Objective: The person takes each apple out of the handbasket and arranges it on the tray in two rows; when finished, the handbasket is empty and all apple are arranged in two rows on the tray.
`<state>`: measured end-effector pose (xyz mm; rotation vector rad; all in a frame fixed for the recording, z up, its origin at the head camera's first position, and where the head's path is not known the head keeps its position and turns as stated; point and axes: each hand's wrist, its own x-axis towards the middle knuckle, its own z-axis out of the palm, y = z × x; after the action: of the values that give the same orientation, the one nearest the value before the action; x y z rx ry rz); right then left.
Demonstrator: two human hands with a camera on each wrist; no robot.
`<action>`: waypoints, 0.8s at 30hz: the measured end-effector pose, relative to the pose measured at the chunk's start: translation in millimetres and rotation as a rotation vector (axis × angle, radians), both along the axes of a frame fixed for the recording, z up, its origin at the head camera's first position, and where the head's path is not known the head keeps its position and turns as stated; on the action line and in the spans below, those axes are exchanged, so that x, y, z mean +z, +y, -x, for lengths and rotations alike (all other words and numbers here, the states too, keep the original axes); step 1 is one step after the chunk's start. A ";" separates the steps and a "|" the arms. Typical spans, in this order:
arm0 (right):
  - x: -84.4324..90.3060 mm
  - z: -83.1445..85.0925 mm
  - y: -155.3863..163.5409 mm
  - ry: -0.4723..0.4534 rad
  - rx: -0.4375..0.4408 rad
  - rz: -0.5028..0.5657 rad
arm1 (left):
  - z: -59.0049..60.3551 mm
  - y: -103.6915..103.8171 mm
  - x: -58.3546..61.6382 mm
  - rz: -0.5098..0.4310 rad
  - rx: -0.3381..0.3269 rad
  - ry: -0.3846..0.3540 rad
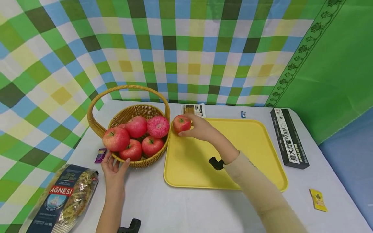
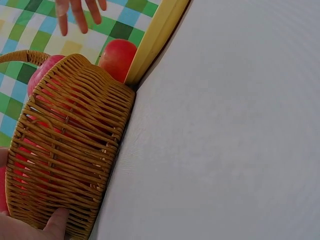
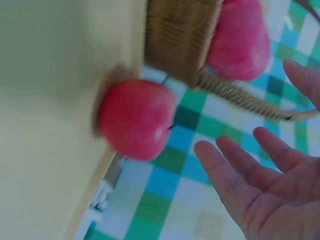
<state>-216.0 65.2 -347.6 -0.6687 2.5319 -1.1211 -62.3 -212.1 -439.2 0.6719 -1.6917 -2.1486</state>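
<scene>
Where the left hand (image 1: 113, 168) rests, nearest us: against the near left side of the basket (image 1: 144, 162), its fingers spread and relaxed. From the left wrist we see the thumb (image 2: 56, 225) laid along the outer wicker. We judge this to be steadying, not clutching.

Basket: upright, just beside the tray (image 1: 192, 168), its handle arched overhead. We make out six basket apples (image 1: 116, 139), one of them only in part.

Right sleeve (image 1: 262, 191): slants from lower right across the tray, the bare wrist pointing to the tray's far left corner.

Right hand (image 1: 198, 127): released, by our reading. In the head view it overlaps the tray apple (image 1: 180, 124), but from the right wrist we see extended fingers (image 3: 220, 172), apart from the fruit, with nothing held.

Tray apple: in the tray's far left corner, near the basket rim.

Step in hand: we take it to be the setting down of one apple on the tray, though a reach to pick it up would look much the same.

Next move: if the fruit is set down, we think it calls for raising the right hand clear without a nudge that might roll the apple, then going to the basket for another while the left hand braces it.

Backdrop: a checked cloth (image 1: 192, 42), farthest from us.
</scene>
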 end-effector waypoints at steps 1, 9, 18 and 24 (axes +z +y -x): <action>0.6 -3.9 -2.8 0.016 0.003 0.024 | 0.1 0.0 0.1 -0.003 0.002 0.002; -17.2 -24.4 -34.8 0.160 -0.060 0.185 | -1.0 0.0 2.4 0.000 0.004 -0.002; -33.8 -33.2 -64.3 0.305 -0.144 0.189 | 1.5 -0.1 1.0 0.014 -0.001 0.005; -37.4 -34.1 -77.5 0.357 -0.135 0.090 | -0.5 -0.7 1.3 0.024 -0.003 -0.006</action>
<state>-181.9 -12.3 -385.0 -0.7928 2.8755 -1.2639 -61.8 -212.7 -437.9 0.6696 -1.7200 -2.1268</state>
